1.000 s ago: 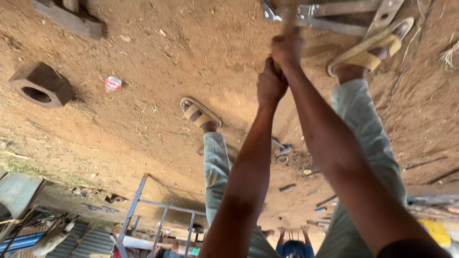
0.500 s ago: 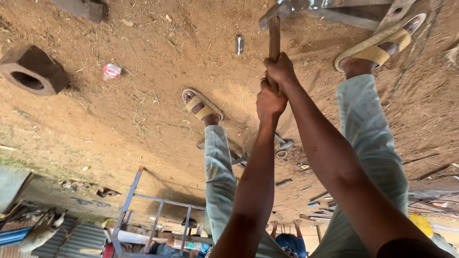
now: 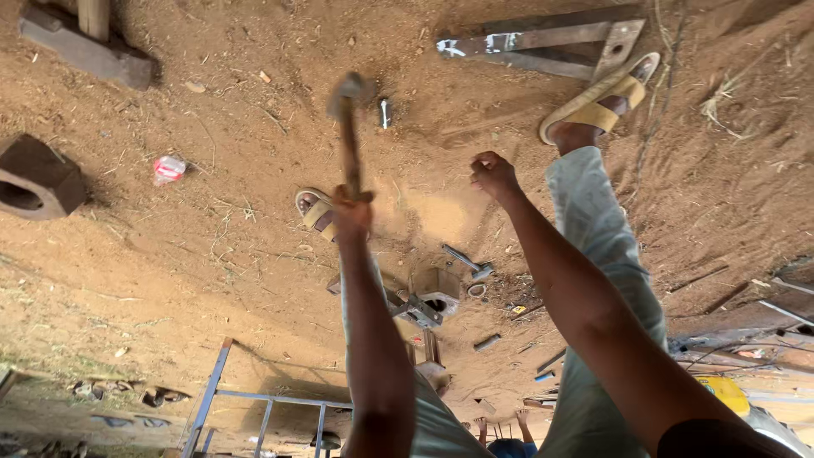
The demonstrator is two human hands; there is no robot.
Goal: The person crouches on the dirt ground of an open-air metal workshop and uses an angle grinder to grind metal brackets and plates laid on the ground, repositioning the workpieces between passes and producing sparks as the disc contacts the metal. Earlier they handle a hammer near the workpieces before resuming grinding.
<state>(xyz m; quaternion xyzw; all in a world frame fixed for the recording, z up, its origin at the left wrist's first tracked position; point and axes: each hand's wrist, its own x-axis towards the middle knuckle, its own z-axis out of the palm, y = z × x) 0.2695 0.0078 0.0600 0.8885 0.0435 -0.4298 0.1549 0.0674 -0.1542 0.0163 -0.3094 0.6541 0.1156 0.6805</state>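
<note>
While the left hand (image 3: 352, 212) grips a hammer (image 3: 349, 127) over sandy ground (image 3: 212, 254), the right hand's (image 3: 493, 174) fingers seem curled empty.

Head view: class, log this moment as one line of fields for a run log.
left hand: grips hammer handle, head raised | right hand: fisted, holding nothing | below: dirt ground, metal bracket by sandal
</note>
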